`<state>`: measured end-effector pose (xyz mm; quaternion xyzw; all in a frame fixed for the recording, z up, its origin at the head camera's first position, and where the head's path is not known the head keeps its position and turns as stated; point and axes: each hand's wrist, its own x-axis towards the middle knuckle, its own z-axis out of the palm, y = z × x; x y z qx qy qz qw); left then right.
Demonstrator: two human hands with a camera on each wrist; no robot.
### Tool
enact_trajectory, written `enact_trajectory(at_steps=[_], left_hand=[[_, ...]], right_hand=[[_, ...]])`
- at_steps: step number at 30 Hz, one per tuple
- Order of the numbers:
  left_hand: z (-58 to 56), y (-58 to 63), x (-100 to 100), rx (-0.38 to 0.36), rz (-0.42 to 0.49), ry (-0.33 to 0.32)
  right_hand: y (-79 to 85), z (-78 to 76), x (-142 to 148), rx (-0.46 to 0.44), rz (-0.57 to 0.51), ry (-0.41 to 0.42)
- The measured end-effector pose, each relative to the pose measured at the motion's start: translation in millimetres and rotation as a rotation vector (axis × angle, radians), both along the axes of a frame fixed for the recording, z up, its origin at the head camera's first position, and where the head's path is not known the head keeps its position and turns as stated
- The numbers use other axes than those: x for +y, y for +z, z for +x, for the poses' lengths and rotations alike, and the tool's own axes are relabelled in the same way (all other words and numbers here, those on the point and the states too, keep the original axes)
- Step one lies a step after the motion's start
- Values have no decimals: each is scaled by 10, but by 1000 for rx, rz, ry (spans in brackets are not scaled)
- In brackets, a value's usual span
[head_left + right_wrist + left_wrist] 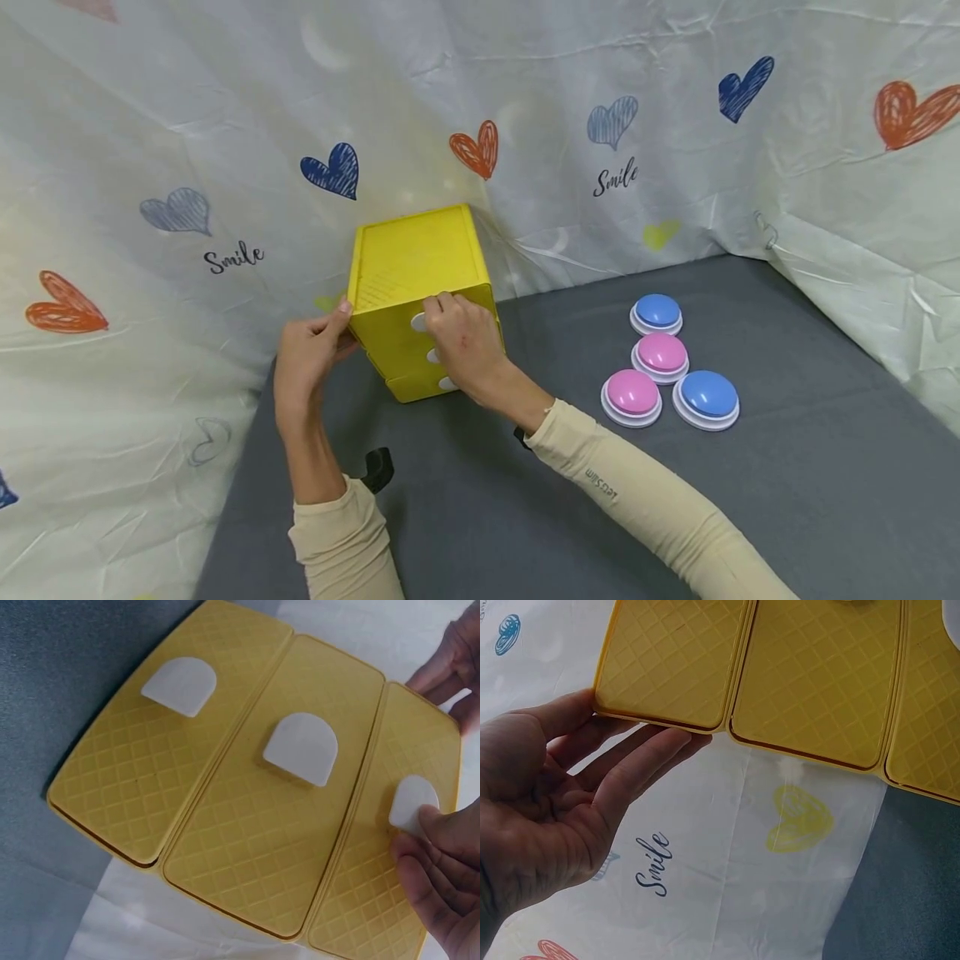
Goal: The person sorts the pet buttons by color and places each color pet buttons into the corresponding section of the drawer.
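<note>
A yellow three-drawer box [420, 258] stands on the dark cloth, its drawers shut and each fronted by a white rounded tab handle. My right hand [467, 343] is at the top drawer's front. In the right wrist view, its thumb and fingers pinch the top handle [414, 804], while the middle handle [301, 749] and bottom handle [180, 685] are untouched. At the box's upper left front corner, my left hand [309, 358] rests its thumb on the edge. The fingers [641, 761] of that hand lie fairly straight along the box's side.
To the right on the dark cloth [555, 500] sit two blue push buttons [657, 311] and two pink ones [632, 392] with white bases, grouped close together. A pale curtain [525, 67] printed with hearts hangs right behind the box.
</note>
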<state>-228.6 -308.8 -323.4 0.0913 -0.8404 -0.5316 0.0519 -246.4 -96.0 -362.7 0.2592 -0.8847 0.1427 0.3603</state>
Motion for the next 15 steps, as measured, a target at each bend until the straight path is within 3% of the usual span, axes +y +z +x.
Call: enact_trajectory(at_steps=[9,15], left_hand=[[14,-10,11,30,-53,-9],[43,-2,29,77,-109,-8]], right_hand=[[-100,-42,83,-45,-128,75],[-283,-12,135,-222,-111,92]])
